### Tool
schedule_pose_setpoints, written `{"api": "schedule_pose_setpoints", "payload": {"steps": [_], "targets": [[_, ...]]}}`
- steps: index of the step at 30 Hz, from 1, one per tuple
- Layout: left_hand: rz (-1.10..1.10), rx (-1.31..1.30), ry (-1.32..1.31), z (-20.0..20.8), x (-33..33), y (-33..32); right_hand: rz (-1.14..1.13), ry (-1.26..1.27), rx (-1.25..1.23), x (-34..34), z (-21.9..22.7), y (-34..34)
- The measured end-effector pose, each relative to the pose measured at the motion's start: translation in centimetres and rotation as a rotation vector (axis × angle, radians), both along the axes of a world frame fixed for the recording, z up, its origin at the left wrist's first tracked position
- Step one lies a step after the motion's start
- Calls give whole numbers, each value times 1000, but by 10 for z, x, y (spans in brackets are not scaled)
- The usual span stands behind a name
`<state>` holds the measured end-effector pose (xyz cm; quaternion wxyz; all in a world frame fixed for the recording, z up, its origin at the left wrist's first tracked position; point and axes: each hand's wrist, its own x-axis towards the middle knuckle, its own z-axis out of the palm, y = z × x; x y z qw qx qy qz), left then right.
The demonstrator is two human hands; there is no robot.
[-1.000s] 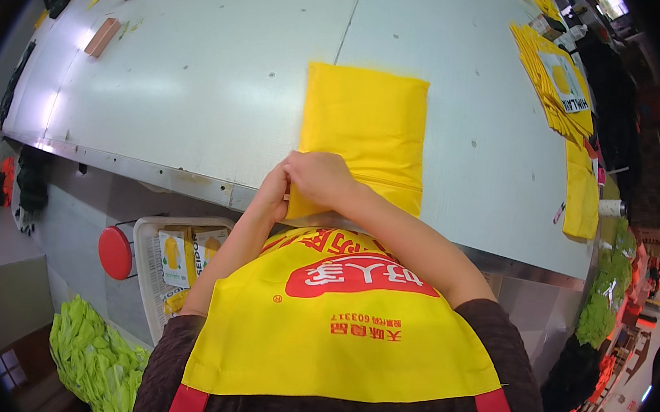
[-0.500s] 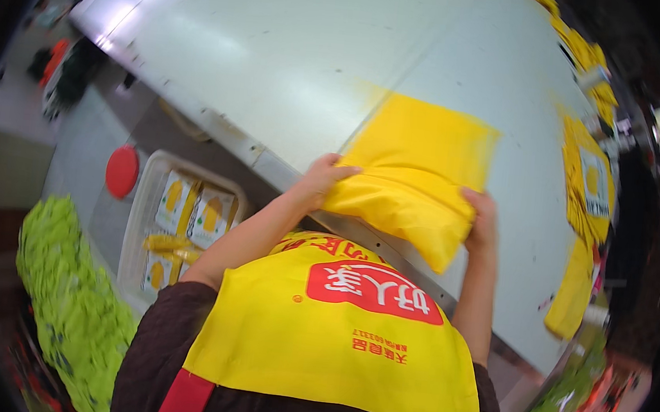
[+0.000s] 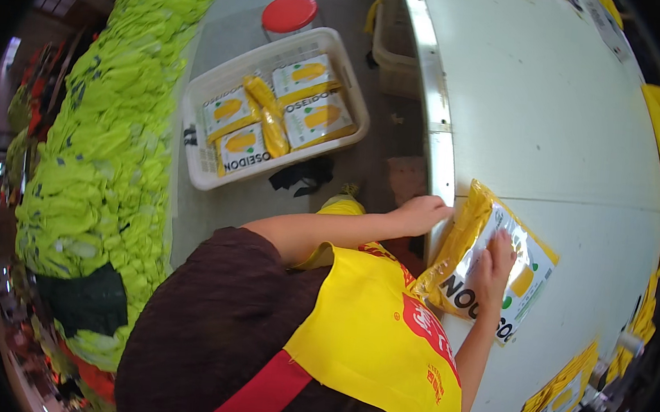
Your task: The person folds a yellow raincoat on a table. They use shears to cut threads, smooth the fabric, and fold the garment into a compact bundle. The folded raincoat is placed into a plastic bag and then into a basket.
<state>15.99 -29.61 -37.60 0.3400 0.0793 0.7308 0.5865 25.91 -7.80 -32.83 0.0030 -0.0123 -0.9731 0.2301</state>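
A yellow packet (image 3: 524, 274) lies on the pale worktable, folded fabric-like material in a clear wrapper with a white printed panel. On top of it rests my right hand (image 3: 495, 267), its fingers laid across the panel. My left hand (image 3: 422, 216) is at the table's edge, just left of the packet's upper corner. Its fingers reach toward the edge, loosely bent, and nothing shows in them; the thumb is hidden. Left of me, a white basket (image 3: 192, 164) holds several similar packets (image 3: 318, 119) and narrow yellow rolled pieces (image 3: 272, 126).
The worktable's metal edge (image 3: 434, 97) runs between me and its surface (image 3: 558, 116). A red round stool (image 3: 289, 12) stands behind the basket. Lime-green garments (image 3: 106, 163) form a long heap at the left. More yellow material (image 3: 557, 391) lies along the table's right side.
My view has turned left, bringing the basket and green heap further in. The yellow packet now lies panel up; my left hand has come off it, while my right hand rests on top.
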Motion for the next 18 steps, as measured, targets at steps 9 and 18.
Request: {"api": "schedule_pose_setpoints", "payload": {"steps": [9, 18], "targets": [[-190, 60, 94, 13, 18, 6, -938, -69, -269, 104, -23, 96], [18, 15, -14, 11, -47, -83, -960, -154, -988, 53, 16, -36]]}}
